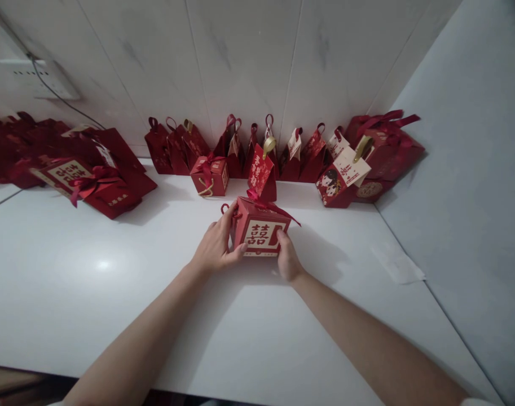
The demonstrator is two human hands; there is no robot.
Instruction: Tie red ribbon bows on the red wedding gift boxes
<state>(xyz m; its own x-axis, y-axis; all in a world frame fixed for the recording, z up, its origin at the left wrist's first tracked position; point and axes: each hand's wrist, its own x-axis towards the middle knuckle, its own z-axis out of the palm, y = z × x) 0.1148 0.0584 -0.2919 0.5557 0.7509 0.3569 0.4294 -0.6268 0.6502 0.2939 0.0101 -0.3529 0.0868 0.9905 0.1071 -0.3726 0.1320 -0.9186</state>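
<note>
A red gift box (261, 234) with a cream front label, dark characters and a ribbon on top sits at the middle of the white table (155, 304). My left hand (218, 243) grips its left side, thumb on the front lower corner. On the right side, my right hand (289, 256) holds it with the thumb on the front face; its other fingers are hidden behind the box. Just behind stands a red pouch-shaped box (260, 173) with a gold loop. A small red box (209, 176) with a gold cord is behind and to the left.
Several red pouch boxes (312, 155) line the tiled wall. Larger red boxes (109, 189) stand at the left, and a ribboned box (386, 149) and patterned box (337, 180) at the right. A clear plastic piece (399, 262) lies by the right panel. A socket (39, 78) is upper left.
</note>
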